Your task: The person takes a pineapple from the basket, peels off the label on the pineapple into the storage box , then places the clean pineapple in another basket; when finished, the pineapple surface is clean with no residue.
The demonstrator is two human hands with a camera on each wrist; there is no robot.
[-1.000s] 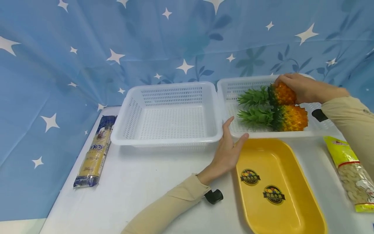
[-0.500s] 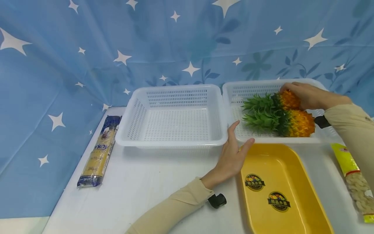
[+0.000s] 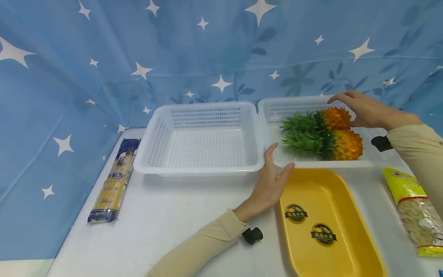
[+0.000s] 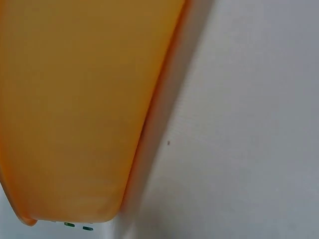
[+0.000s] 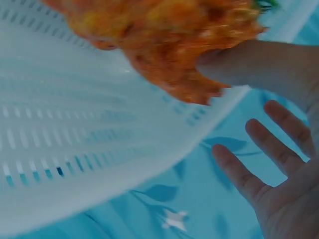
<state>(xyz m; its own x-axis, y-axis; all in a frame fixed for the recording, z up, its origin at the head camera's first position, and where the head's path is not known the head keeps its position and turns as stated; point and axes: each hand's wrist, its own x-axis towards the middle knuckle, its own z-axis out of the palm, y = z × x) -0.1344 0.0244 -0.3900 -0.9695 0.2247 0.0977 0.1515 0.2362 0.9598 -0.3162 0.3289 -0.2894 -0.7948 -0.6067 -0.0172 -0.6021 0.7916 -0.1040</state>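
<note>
Two pineapples with green crowns lie side by side in the right white basket (image 3: 294, 99), the far pineapple (image 3: 335, 118) beside the near pineapple (image 3: 347, 145). My right hand (image 3: 368, 109) is over the far pineapple's base with its fingers spread; in the right wrist view the thumb (image 5: 234, 62) rests against the orange fruit while the other fingers stand apart from it. At the joint between the two baskets, my left hand (image 3: 268, 188) has its index finger and thumb stretched out near the rims. The left wrist view shows only the yellow tray's side (image 4: 84, 114) and white tabletop.
A second white basket (image 3: 199, 169) stands to the left, rim against the first. In front of the right basket lies a yellow tray (image 3: 328, 207) with two round stickers. A noodle packet (image 3: 112, 182) lies far left, a yellow-topped bag (image 3: 413, 211) far right. Blue curtain (image 3: 194, 50) hangs behind.
My right hand has loosened its hold on the far pineapple and raised its fingers off it; the fruit lies beside the near one. The left hand stays at the basket rims.
</note>
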